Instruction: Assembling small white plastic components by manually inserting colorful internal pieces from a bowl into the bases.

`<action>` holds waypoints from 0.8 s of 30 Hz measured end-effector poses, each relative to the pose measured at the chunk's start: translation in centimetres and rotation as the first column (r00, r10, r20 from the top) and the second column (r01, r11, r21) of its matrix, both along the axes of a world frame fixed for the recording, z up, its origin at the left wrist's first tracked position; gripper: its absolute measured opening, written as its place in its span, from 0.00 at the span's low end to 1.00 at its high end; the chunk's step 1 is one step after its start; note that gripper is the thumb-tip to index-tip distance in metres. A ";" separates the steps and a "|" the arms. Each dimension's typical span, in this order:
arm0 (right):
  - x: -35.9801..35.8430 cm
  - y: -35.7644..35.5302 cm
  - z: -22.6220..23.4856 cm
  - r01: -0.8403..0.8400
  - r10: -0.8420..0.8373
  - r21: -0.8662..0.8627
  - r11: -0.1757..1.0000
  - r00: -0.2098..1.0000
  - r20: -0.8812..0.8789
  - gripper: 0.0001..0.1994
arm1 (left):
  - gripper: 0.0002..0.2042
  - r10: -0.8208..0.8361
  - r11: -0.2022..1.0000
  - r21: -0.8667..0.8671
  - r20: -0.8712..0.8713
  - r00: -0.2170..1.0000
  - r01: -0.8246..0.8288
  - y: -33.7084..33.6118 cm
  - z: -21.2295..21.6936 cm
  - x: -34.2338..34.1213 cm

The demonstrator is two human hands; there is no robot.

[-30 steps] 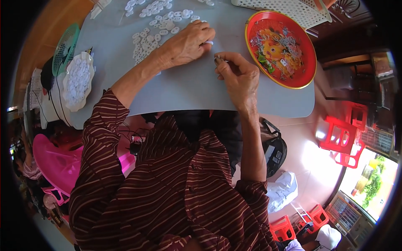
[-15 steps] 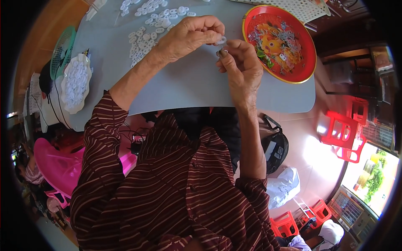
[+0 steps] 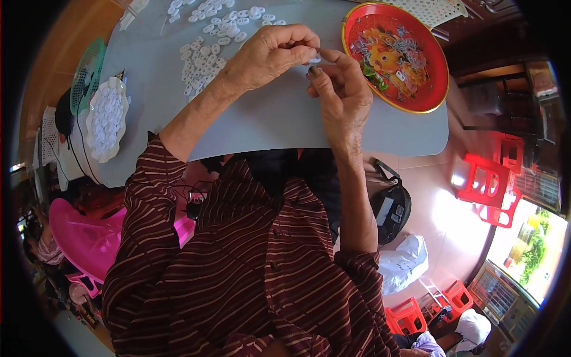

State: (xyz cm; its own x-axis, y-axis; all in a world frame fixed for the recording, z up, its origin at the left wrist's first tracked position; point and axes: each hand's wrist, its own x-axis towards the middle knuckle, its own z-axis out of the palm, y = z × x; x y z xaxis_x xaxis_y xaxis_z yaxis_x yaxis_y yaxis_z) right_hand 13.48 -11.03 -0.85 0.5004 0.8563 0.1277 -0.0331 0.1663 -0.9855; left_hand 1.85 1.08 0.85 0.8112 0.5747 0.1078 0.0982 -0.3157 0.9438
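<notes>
My left hand (image 3: 275,55) pinches a small white oval plastic piece (image 3: 314,59) between thumb and fingertips, above the grey table (image 3: 256,128). Close against it on the right is my right hand (image 3: 344,83), its index fingertip at the edge of the piece. The right thumb and the other fingers are curled together; whatever they hold is too small or hidden. To the left of my hands, many like white oval pieces with holes (image 3: 202,62) lie loose on the table. A red round tray (image 3: 441,71) with a flower print holds scattered small metal parts (image 3: 407,45) beside my right hand.
A scalloped white dish (image 3: 107,122) heaped with white pieces stands at the table's left edge, by a green mesh basket (image 3: 88,77). A perforated white basket (image 3: 437,11) is at the far right. Below are a pink chair (image 3: 80,238), a black bag (image 3: 389,211) and red stools (image 3: 485,181).
My hands have drawn slightly closer together around the white piece. The view has shifted a little, so the table and tray sit slightly higher.
</notes>
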 end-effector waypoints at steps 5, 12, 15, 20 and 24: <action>0.0 -0.2 -0.1 0.015 -0.017 0.027 1.000 0.998 0.060 0.13 | 0.07 0.017 0.999 0.029 0.047 0.999 -0.019 -0.3 -0.4 0.1; 0.1 -0.1 -0.3 0.032 -0.035 0.045 0.998 0.998 0.055 0.12 | 0.06 0.032 0.999 0.003 0.101 0.994 -0.032 -1.0 -1.1 0.3; 0.0 -0.2 0.0 0.026 -0.027 0.016 1.000 0.999 0.031 0.13 | 0.07 0.056 0.996 0.057 0.097 0.994 -0.062 -1.2 -0.6 0.4; 0.1 -0.2 -0.4 0.027 -0.028 0.040 0.999 1.000 0.014 0.12 | 0.13 0.079 0.989 0.116 0.080 0.994 -0.088 -1.8 -0.4 0.0; 0.0 0.1 -0.5 0.033 -0.037 0.069 0.997 0.998 0.056 0.12 | 0.14 0.065 0.984 0.161 0.040 0.997 -0.070 -2.6 -0.7 -0.2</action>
State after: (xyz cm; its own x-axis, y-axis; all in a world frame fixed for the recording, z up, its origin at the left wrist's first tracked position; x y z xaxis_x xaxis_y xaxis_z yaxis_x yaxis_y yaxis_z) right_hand 13.52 -10.95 -1.40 0.5203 0.8266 0.2143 0.0304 0.2329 -0.9720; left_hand 1.64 -1.55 0.18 0.7652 0.6007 0.2316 0.0926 -0.4587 0.8838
